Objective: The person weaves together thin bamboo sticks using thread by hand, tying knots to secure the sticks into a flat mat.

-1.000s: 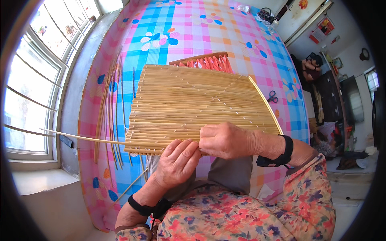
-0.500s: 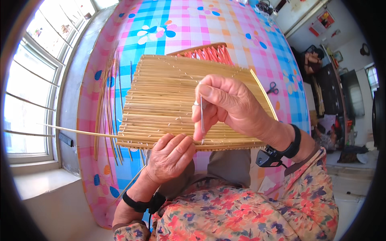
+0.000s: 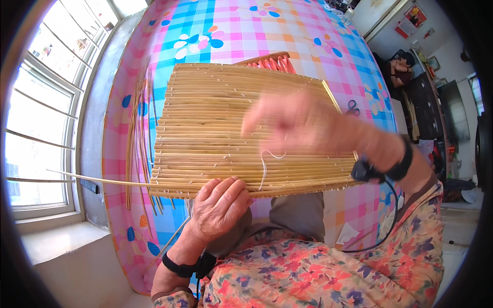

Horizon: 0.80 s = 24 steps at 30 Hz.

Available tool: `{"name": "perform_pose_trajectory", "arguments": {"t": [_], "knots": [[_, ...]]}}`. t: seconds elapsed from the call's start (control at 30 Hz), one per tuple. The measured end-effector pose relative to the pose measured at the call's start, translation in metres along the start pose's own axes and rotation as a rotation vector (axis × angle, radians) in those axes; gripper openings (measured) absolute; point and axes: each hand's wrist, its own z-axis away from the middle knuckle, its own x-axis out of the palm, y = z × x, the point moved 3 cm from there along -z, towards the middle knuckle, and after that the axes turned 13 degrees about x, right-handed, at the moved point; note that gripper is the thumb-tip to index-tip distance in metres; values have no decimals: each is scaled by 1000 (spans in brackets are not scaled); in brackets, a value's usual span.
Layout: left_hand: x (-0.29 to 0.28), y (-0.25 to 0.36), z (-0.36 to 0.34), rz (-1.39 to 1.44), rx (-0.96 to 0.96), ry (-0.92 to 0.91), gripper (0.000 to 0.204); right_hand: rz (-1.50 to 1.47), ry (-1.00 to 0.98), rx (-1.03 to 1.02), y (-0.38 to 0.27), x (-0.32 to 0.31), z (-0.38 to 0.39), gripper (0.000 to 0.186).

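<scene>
A mat of yellow-brown reed stalks (image 3: 205, 123), stitched in rows with short white threads, lies across my lap and the bed. My left hand (image 3: 221, 208) grips its near edge, fingers on top and the thumb hidden below. One long pale stalk (image 3: 102, 180) sticks out past the mat's left side along that edge. My right hand (image 3: 303, 123) is over the mat's right half, its fingers smeared by motion; what they hold cannot be made out. A loose white thread (image 3: 264, 169) rises from the near rows beside my left hand and curls toward the right hand.
Thin loose stalks (image 3: 134, 138) lie left of the mat on the checked, flowered cloth (image 3: 195, 23). Scissors (image 3: 353, 108) rest to its right. Behind it shows a wooden-edged piece with pink lacing (image 3: 272, 64). A barred window (image 3: 41, 133) is at left; another person (image 3: 402, 69) is at far right.
My right hand has swung up and to the right from the near edge, and the white thread now shows loose. The needle it held is no longer visible. My left hand still grips the edge.
</scene>
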Motion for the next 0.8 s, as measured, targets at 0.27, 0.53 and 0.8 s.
{"name": "perform_pose_trajectory", "arguments": {"t": [0.27,0.53,0.8], "knots": [[-4,1,-13,41,-52,-6,27,417,15,-217,26,69,25,6],[-5,2,-19,68,-51,25,21,134,437,-322,1,18,24,6],[-3,-2,-19,146,-135,14,26,-531,406,-10,-8,-38,-7,11]]}}
